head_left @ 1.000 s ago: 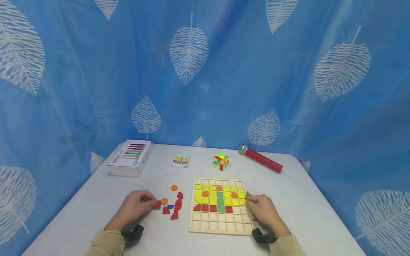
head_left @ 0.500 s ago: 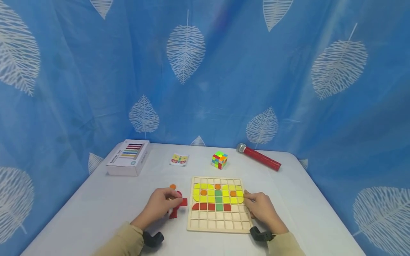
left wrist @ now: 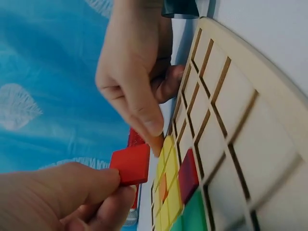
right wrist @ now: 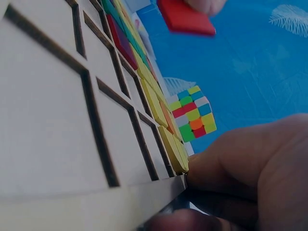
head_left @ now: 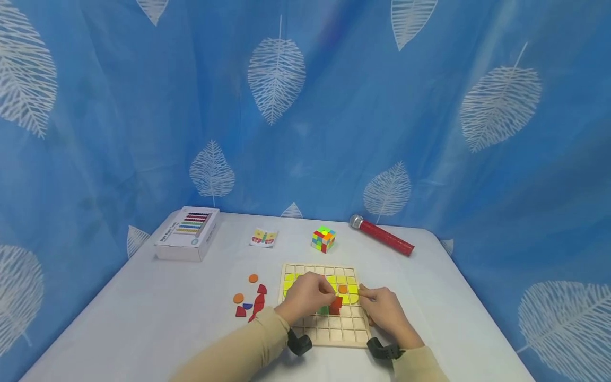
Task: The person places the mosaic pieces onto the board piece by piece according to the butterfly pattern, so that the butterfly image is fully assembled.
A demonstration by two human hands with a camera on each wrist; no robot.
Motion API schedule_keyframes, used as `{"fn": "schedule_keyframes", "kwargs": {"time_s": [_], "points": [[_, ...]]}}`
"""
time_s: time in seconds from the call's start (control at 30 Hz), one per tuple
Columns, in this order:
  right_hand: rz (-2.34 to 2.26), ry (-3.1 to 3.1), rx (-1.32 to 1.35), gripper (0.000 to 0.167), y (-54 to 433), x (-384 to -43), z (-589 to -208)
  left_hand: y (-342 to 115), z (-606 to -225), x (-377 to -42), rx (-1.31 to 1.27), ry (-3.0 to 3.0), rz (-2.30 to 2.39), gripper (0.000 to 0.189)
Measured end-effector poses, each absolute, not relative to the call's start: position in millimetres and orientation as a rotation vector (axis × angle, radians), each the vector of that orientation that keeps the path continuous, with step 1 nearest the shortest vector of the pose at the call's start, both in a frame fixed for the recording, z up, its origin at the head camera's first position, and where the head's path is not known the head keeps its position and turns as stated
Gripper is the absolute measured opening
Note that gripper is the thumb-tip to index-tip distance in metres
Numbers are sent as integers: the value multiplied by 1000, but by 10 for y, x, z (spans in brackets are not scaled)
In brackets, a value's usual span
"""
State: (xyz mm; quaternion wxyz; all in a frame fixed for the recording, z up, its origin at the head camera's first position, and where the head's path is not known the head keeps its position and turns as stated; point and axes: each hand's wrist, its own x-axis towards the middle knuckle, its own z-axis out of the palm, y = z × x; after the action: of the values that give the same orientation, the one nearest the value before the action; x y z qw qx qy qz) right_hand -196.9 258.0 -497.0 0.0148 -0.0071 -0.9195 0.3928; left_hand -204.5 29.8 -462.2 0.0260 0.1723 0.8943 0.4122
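Note:
My left hand (head_left: 306,295) reaches over the wooden grid board (head_left: 336,335), pinching a red square tile (left wrist: 131,164) between thumb and fingertips. The tile is in the air above the row of red and green pieces. At the board's right edge, my right hand (head_left: 385,311) grips the rim, with its fingertips beside the yellow tiles (right wrist: 174,149). Yellow, orange, green and red pieces sit in the grid; my left hand hides part of them in the head view. The near rows show bare wooden squares.
Left of the board lie orange discs (head_left: 253,278), a blue half-round piece (head_left: 247,306) and several curved red pieces (head_left: 258,303). Farther back are a white box (head_left: 188,233), a picture card (head_left: 263,238), a puzzle cube (head_left: 323,240) and a red microphone (head_left: 384,237).
The left hand has carried the red square tile rightward from the loose pieces to over the board. My right hand keeps its grip on the board's edge.

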Motion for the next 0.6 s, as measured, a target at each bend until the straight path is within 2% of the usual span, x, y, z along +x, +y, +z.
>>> {"fn": "schedule_keyframes", "kwargs": {"time_s": [0.17,0.47,0.6], "points": [[1237,-2871,-40,32,2583,-1964,-4973,482,-4681,-2080,549,2783,1216,4],[1247,-2886,-50,31,2578,-1984,-4990,599,-4776,-2064,564,2821,1162,20],[1251,-2882,-48,31,2585,-1984,-4992,601,-4767,-2054,589,2862,1110,21]]}}
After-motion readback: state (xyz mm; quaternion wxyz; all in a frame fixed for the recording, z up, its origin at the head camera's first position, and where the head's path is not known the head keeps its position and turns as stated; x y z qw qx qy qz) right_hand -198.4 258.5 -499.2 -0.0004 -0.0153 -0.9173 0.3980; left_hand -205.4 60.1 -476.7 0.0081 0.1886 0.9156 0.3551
